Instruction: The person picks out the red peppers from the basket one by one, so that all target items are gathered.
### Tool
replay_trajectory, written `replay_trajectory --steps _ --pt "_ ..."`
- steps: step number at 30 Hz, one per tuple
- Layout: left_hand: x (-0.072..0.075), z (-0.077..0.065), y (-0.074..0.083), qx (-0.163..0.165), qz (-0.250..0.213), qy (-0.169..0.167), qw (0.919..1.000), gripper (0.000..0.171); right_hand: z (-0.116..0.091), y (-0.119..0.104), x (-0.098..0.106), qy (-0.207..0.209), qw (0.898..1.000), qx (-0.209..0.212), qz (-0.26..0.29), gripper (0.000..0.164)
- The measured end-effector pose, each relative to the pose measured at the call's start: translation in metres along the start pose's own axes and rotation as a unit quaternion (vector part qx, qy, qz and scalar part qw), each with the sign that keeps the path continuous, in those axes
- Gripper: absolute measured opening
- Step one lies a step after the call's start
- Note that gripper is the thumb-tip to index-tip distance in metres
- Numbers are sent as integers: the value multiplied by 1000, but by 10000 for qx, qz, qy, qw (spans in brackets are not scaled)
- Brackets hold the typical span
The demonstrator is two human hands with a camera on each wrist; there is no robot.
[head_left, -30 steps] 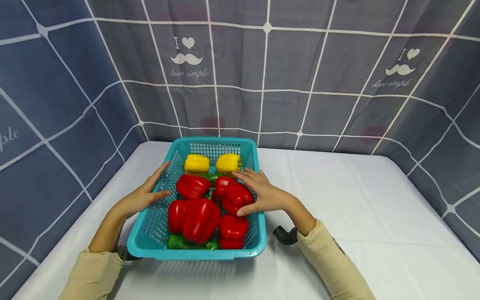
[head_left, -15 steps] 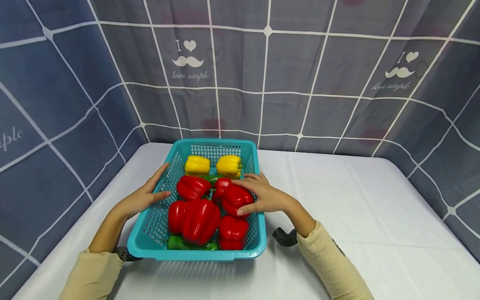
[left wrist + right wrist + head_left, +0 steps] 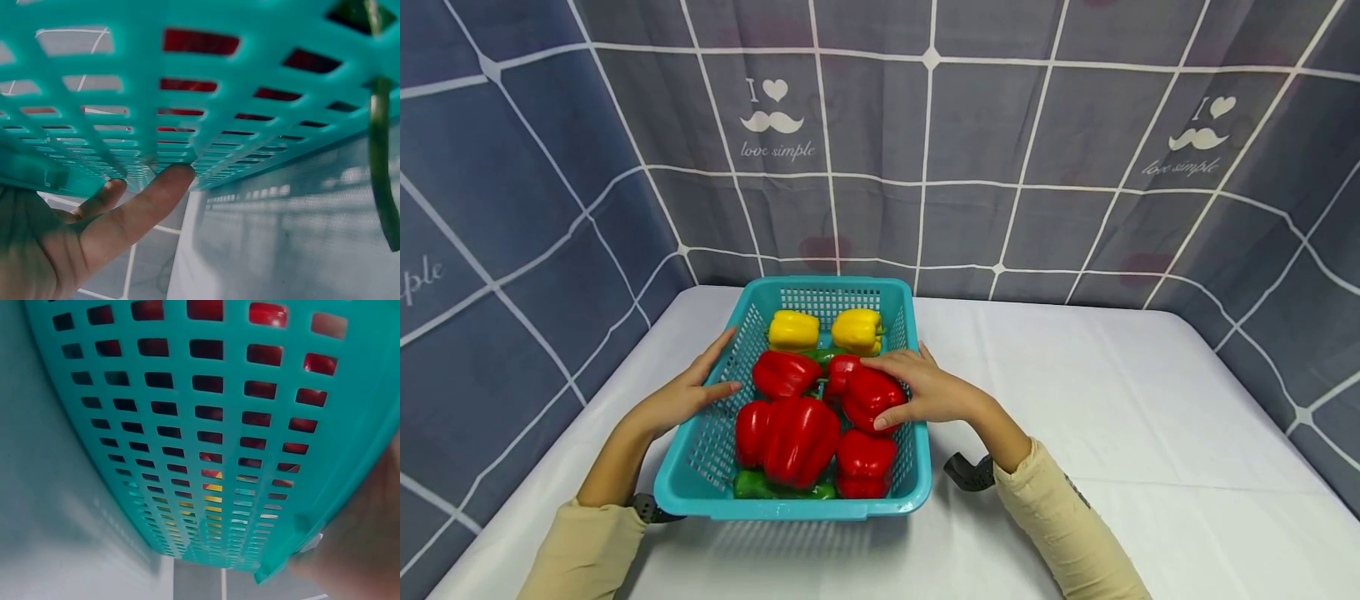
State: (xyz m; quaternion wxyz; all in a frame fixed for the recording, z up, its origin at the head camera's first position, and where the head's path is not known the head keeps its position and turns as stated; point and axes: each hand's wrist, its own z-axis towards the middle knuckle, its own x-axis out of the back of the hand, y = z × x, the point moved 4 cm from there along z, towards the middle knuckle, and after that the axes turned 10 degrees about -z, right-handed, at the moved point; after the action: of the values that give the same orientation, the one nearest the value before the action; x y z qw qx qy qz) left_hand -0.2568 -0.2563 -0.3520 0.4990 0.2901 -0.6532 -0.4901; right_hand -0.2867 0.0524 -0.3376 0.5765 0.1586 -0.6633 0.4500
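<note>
A turquoise plastic basket (image 3: 696,506) holds several red bell peppers, two yellow bell peppers and green peppers. My left hand (image 3: 681,402) rests at its left side, thumb over the rim, fingers stretched. In the left wrist view, fingers (image 3: 140,212) of that hand lie along the perforated outer wall. My right hand (image 3: 925,393) reaches over the right rim and grips a red bell pepper (image 3: 867,396) between thumb and fingers. Nearest to it are a red pepper (image 3: 867,462) in front and a yellow pepper (image 3: 855,327) behind. In the right wrist view, the basket wall hides the grip.
The basket stands on a white-covered table (image 3: 1075,400), left of its middle. A grey checked curtain (image 3: 970,125) hangs along the back and both sides. A green stem (image 3: 381,162) pokes out through the basket wall in the left wrist view. Black wrist mounts (image 3: 970,472) sit at both wrists.
My right fingers have drawn in from near the yellow pepper onto the red bell pepper. The left hand and the basket have stayed put.
</note>
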Motion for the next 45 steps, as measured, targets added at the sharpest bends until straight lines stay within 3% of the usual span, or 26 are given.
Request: replay_trajectory --steps 19,30,45 --pt "1 -1 0 129 73 38 9999 78 -3 -4 8 118 9997 35 193 78" --pt "1 -2 -1 156 -39 23 9999 78 -4 1 32 672 9947 82 777 78" --pt "2 -1 0 220 -74 14 9997 78 -5 15 45 1183 9888 95 906 78"
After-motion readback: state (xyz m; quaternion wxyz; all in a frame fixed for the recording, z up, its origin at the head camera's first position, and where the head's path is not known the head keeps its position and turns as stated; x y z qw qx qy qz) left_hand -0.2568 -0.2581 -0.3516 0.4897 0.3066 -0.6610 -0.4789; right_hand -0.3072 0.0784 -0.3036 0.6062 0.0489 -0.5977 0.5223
